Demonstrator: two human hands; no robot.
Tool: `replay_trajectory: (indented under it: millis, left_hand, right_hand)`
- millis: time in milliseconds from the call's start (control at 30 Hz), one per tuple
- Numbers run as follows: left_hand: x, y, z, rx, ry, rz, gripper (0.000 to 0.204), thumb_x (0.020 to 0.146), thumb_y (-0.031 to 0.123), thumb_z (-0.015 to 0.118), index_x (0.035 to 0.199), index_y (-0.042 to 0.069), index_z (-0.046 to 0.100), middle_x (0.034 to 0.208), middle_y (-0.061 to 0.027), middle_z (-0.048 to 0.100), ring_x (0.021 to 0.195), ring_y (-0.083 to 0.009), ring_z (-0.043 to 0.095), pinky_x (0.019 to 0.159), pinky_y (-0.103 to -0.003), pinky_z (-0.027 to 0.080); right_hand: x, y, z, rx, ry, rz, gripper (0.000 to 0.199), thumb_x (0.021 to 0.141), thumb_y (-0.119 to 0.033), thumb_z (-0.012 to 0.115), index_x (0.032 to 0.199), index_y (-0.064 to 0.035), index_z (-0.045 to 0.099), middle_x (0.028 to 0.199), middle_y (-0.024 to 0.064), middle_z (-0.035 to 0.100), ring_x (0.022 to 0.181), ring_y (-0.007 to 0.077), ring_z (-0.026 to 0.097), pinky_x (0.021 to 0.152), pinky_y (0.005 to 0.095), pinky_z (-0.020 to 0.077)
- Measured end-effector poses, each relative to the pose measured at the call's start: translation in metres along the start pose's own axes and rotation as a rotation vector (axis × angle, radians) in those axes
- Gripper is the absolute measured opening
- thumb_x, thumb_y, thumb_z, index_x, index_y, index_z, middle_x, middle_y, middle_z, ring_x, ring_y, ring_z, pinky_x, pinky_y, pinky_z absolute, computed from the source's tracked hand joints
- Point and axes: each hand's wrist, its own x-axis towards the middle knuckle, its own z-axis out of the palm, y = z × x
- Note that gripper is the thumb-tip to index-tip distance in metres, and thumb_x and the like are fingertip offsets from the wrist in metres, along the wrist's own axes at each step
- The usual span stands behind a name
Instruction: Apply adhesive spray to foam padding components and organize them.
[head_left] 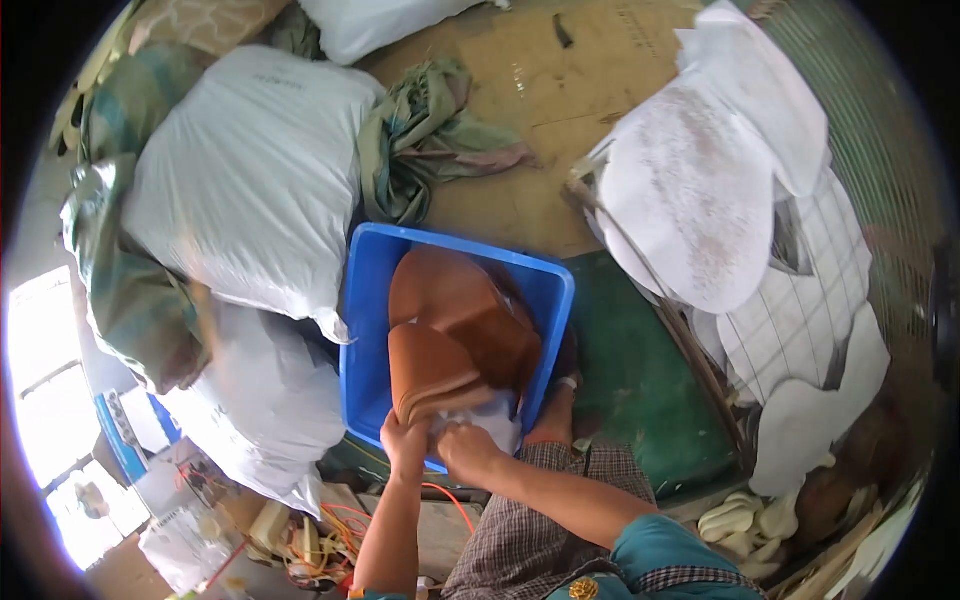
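Head camera: at the left edge of the frame a bright window (45,375) glares beside a blue-and-white box (122,432) and a green striped cloth (140,300). Next comes a big, full white sack (255,180) in the upper left, with a second pale sack (265,390) bulging below it and a tangle of orange and yellow wires (335,532) at lower left. Near the centre a blue bin (366,350) sits slightly tilted in the frame, and the brown sheets (432,365) lie inside it, stacked and curving, their near ends bunched toward the lower rim. The left hand (404,446) pinches the lower corner of that stack, its fingers closed on the edge. Above the bin, a crumpled green cloth (420,140) rests on brown cardboard (565,95). Just beside the left, the right hand (468,455) is curled against whitish plastic (492,418) at the bin's near end; whether it grasps anything is hidden. Further right lies a dark green mat (630,375), then large white sheets (690,195) at upper right, with pale cream pieces (752,525) heaped at lower right.
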Motion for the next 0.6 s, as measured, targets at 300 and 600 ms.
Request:
replay_trajectory:
  millis: [300,600]
  left_hand:
    - [-0.214,0.223,-0.08,-0.59,-0.327,0.253,0.032,0.064,-0.007,0.055,0.096,-0.004,0.054,0.086,-0.0068,0.059,0.076,-0.0149,0.057,0.07,-0.025,0.046]
    - [-0.41,0.361,-0.141,-0.672,-0.75,0.542,0.05,0.063,0.013,0.054,0.111,0.002,0.052,0.104,-0.0102,0.058,0.097,-0.022,0.054,0.086,-0.033,0.041]
  right_hand:
    - [-0.186,-0.166,-0.189,-0.402,0.602,0.054,0.025,0.062,-0.019,0.062,0.074,0.0027,0.056,0.064,0.0081,0.048,0.066,0.0204,0.054,0.049,0.0231,0.0452]
    - [-0.339,0.05,-0.175,1.642,1.058,0.143,0.072,0.082,-0.054,0.049,0.138,-0.0138,0.025,0.135,0.0148,0.035,0.12,0.0292,0.037,0.094,0.0538,0.0309]
